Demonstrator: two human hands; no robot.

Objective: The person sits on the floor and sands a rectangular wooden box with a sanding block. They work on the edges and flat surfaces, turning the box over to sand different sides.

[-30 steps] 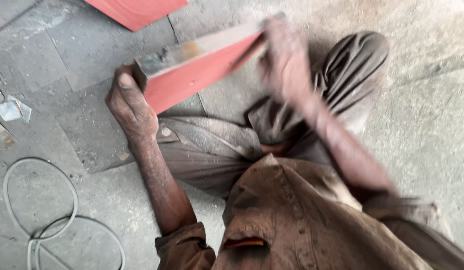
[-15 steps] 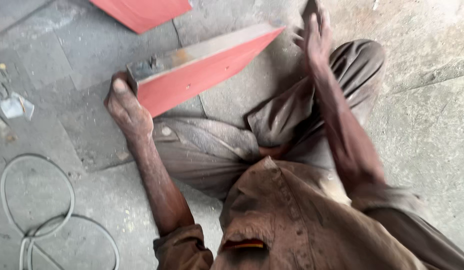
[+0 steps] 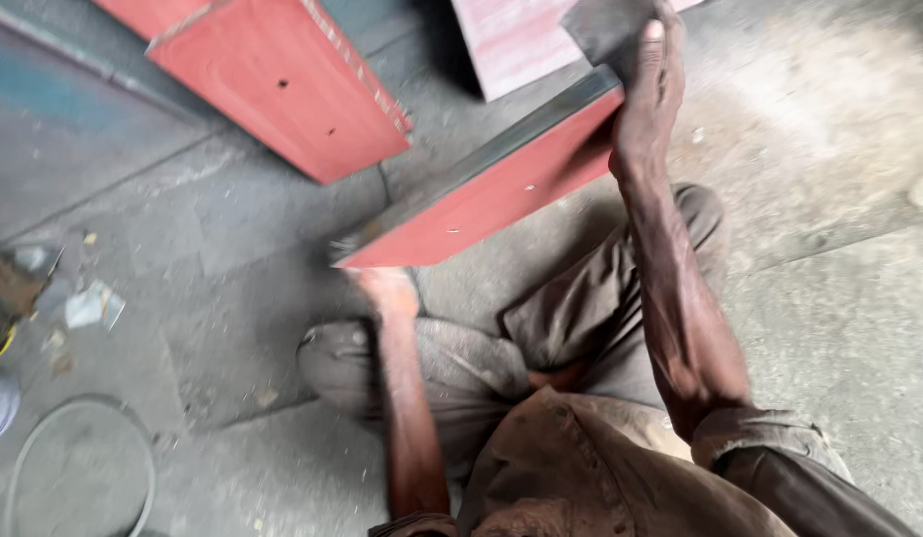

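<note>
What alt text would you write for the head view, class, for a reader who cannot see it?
A seated person's right hand grips the upper end of a red panel, while the blurred left hand is at its lower end. Another red panel lies on the grey floor.

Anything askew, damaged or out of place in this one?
Mostly normal. The red panel is tilted, held at its far end by the right hand; the left hand is under its near end, too blurred to judge. Scraps of litter lie on the floor at left.

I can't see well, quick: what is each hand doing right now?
Left hand: blurred, under the low end of the red panel; grip cannot be told.
Right hand: closed on the panel's upper end.
</note>
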